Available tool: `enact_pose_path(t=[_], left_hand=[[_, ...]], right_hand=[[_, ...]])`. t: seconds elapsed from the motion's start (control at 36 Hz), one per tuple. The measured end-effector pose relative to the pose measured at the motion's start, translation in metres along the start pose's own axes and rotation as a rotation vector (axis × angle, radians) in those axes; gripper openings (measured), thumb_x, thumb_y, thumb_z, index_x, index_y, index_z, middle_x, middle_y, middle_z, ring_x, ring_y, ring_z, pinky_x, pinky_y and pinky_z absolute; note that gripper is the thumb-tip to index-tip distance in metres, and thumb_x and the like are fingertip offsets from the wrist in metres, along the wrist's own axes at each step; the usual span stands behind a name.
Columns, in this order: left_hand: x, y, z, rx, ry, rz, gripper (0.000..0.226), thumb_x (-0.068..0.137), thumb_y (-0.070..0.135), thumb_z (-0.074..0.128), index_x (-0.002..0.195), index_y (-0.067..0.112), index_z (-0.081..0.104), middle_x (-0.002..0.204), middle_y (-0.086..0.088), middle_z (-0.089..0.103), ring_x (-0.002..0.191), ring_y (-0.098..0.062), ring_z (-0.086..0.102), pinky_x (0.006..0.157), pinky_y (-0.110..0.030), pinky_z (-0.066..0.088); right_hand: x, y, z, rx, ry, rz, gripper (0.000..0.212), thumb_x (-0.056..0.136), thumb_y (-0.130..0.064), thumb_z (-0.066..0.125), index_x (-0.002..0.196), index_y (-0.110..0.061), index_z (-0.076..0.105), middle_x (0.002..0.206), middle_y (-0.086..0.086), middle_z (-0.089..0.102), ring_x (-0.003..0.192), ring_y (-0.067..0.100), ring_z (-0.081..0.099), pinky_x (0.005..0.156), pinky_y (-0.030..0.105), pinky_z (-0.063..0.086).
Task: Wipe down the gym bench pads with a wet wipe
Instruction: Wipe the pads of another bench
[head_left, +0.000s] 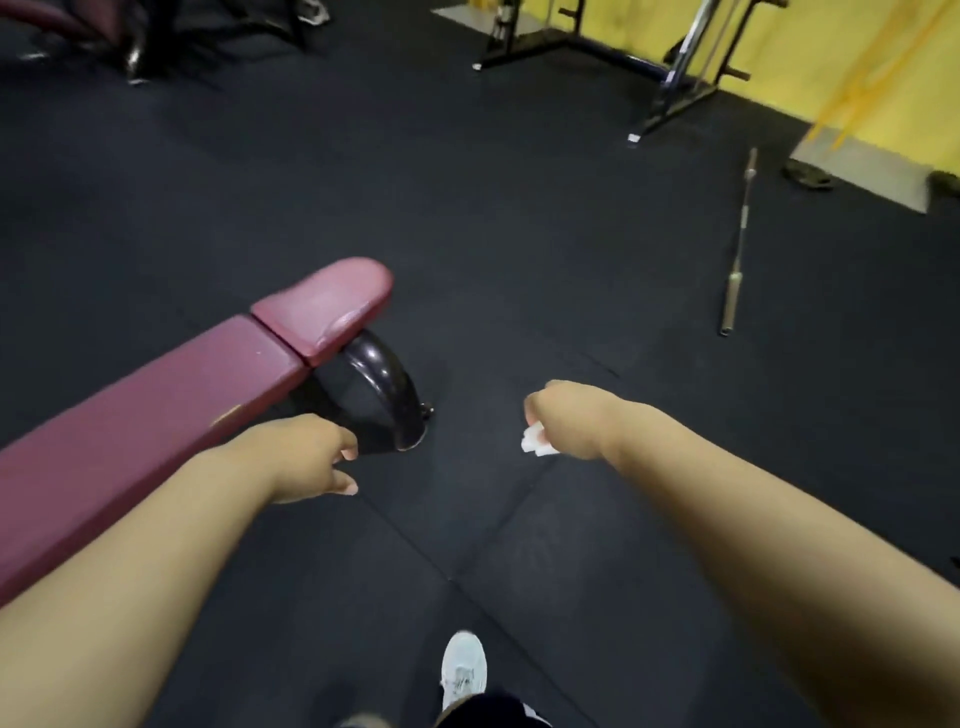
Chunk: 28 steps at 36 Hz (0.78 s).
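Bench pads (156, 415) are seen in the head view with their long axis run from 8 to 2 o'clock. The wet wipe (535, 446) is pinched in the curled fingers of the right hand (566, 421), well apart from the pads, which lie at its 9 o'clock. The left hand (306, 457), loosely curled and holding nothing, is nearer the pads. A reach towards 9 o'clock is judged necessary.

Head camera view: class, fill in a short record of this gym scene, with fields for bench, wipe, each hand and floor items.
bench: long maroon padded gym bench, separate maroon seat pad at its far end
wipe: small white wet wipe, apart from the pads
right hand: holds the wipe above the floor
left hand: loosely curled, holding nothing, beside the bench
floor: black rubber floor; steel barbell lying at right
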<state>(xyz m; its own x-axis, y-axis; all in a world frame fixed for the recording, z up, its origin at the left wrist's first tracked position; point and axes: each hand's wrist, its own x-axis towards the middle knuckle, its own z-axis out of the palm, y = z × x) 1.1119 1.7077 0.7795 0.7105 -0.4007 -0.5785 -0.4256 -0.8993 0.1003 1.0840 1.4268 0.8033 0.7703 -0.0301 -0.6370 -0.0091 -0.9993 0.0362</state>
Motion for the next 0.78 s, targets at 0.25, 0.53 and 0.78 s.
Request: enact_pose_path(t=[0.25, 0.53, 0.78], left_hand=[[0.028, -0.07, -0.006, -0.233, -0.008, -0.184, 0.044, 0.084, 0.052, 0.06, 0.122, 0.03, 0.055, 0.121, 0.01, 0.058, 0.108, -0.012, 0.055, 0.09, -0.031, 0.046], [0.095, -0.191, -0.023, -0.294, -0.081, -0.288, 0.045, 0.085, 0.052, 0.059, 0.124, 0.03, 0.053, 0.124, 0.01, 0.055, 0.11, -0.015, 0.054, 0.092, -0.034, 0.046], [0.181, -0.29, -0.054, -0.272, -0.165, -0.245, 0.046, 0.087, 0.05, 0.057, 0.127, 0.028, 0.051, 0.126, 0.005, 0.054, 0.113, -0.019, 0.053, 0.086, -0.032, 0.044]], right_hand=[[0.106, -0.053, -0.075, -0.149, 0.036, -0.3, 0.023, 0.094, -0.021, 0.055, 0.111, -0.006, 0.06, 0.111, 0.01, 0.057, 0.086, 0.027, 0.057, 0.068, 0.029, 0.044], [0.234, -0.151, -0.121, -0.071, 0.039, -0.402, 0.028, 0.094, -0.019, 0.052, 0.119, -0.008, 0.055, 0.116, 0.011, 0.051, 0.089, 0.023, 0.05, 0.072, 0.028, 0.041], [0.347, -0.19, -0.156, 0.085, 0.031, -0.262, 0.026, 0.093, -0.024, 0.051, 0.114, -0.01, 0.055, 0.109, 0.006, 0.051, 0.088, 0.023, 0.05, 0.07, 0.028, 0.038]])
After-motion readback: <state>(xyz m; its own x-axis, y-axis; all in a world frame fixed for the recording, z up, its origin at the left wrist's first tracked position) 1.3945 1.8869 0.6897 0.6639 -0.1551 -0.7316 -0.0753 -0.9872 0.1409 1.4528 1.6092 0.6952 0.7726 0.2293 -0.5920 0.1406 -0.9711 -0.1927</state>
